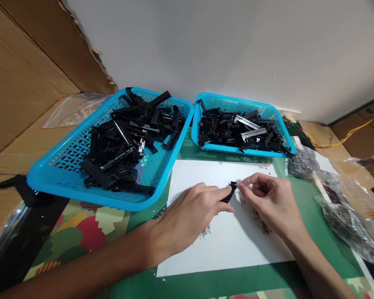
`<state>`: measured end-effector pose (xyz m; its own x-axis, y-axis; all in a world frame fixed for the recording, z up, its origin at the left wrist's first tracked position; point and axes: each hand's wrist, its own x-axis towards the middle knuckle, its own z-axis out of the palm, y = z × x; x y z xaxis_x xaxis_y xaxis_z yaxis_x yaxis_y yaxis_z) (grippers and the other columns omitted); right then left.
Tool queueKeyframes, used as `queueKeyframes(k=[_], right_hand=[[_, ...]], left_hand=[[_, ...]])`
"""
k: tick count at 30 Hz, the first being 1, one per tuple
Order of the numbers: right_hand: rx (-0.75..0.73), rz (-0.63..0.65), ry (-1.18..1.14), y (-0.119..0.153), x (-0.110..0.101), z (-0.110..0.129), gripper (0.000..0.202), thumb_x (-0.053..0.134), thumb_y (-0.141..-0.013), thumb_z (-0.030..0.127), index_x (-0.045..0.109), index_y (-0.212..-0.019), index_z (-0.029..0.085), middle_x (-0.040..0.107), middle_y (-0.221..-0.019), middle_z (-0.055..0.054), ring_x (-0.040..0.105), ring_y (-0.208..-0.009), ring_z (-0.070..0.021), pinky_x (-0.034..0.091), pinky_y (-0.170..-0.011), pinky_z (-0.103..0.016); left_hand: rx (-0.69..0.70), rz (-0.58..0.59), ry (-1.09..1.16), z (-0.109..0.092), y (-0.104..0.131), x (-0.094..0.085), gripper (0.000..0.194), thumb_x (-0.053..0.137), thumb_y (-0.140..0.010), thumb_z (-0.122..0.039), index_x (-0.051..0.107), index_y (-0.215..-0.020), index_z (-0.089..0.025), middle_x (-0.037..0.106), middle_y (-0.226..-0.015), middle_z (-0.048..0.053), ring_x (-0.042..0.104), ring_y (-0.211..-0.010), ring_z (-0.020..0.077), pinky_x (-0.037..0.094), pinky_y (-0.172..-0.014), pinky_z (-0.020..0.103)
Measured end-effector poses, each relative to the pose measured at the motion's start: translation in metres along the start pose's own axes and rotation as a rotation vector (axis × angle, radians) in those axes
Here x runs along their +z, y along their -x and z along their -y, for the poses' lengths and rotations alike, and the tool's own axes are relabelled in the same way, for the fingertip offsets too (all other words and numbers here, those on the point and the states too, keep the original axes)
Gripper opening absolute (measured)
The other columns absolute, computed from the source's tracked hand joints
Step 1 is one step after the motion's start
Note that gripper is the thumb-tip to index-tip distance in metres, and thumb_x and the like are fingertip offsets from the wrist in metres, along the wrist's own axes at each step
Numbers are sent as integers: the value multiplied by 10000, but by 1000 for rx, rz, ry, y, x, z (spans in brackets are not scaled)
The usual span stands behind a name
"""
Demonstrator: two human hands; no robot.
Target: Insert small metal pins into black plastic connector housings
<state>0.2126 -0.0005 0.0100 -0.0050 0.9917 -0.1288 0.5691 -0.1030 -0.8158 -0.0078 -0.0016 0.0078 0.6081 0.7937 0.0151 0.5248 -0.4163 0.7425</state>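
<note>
A small black plastic part (pixel 232 190) is pinched between the thumb and fingers of my left hand (pixel 196 211), above a white sheet (pixel 218 257). Just to its right, my right hand (pixel 271 201) is closed round a thin metal pin (pixel 253 184), its fingertips close to the part's end. Whether those fingertips hold another tiny piece is too small to tell. Small metal pieces (pixel 205 231) lie on the sheet below my left hand, and a second pile (pixel 262 222) lies partly under my right hand.
Two blue baskets, left (pixel 143 203) and right (pixel 243 151), hold many black parts. Plastic bags of small metal pieces (pixel 301 163) lie at the right. A cardboard box (pixel 28 54) stands at the left. Yellow and red wires (pixel 333 144) run at the back right.
</note>
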Motion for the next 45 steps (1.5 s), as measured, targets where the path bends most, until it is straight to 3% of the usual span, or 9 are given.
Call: queueKeyframes(k=[2,6,16,24,31,34,37,41,45], right_hand=[[20,13,-8,0,0,-1,273,722,-868,425,756,-812,161,440,-543,47,322,-524,-112,246,-489,-250],[12,26,-1,0,1,-2,281,709,-880,428,748,-807,160,565,-603,7,404,-551,-124,305,-506,-249],[-132,14,88,3,4,-4,305,664,-918,365,621,-675,186,430,-540,62,330,-526,-99,249,-488,-244],[-213,186,163,4,-4,-4,240,553,-1008,300,677,-829,200,620,-667,20,479,-576,-125,359,-528,-233],[-405,105,508,9,-1,-3,236,496,-1012,217,729,-984,199,627,-746,-6,501,-543,-147,353,-520,-277],[-366,144,433,6,-10,-3,268,496,-1048,237,753,-1120,209,634,-804,-17,580,-611,-153,440,-559,-271],[-388,128,371,0,-23,-7,325,476,-1086,273,748,-1264,253,675,-987,-63,665,-799,-178,529,-653,-277],[-479,-57,337,-4,-30,-16,262,574,-1055,304,823,-1136,309,710,-1148,-89,698,-1012,-242,594,-730,-325],[-285,-75,-17,-4,-21,-16,136,731,-974,348,828,-958,254,795,-981,-61,776,-836,-215,658,-676,-302]], left_hand=[[4,-2,-23,0,1,-1,212,631,-1051,-250,718,-1242,-221,777,-963,41,714,-904,228,511,-768,306],[11,30,-64,-1,1,-3,268,634,-1051,-266,696,-1307,-214,783,-958,52,722,-901,243,520,-767,321],[35,64,-48,3,4,5,298,602,-1070,-251,649,-1361,-203,795,-959,50,715,-857,231,489,-682,309],[25,23,8,6,5,5,182,578,-1057,-144,702,-1182,-191,807,-999,47,724,-910,212,504,-726,293],[60,-56,14,9,4,5,233,565,-1057,-156,731,-1216,-195,807,-996,62,743,-941,220,539,-762,293],[57,-56,-5,9,4,5,241,571,-1051,-148,727,-1228,-195,806,-997,59,734,-924,221,529,-752,297],[50,-31,-20,9,4,4,254,582,-1042,-130,711,-1248,-202,802,-987,40,708,-897,221,501,-725,302],[68,8,-37,9,5,3,295,559,-1035,-78,680,-1276,-198,799,-964,16,671,-852,211,463,-691,300],[91,49,-69,7,6,2,316,524,-1016,-14,649,-1256,-177,804,-938,9,661,-780,191,452,-712,313]])
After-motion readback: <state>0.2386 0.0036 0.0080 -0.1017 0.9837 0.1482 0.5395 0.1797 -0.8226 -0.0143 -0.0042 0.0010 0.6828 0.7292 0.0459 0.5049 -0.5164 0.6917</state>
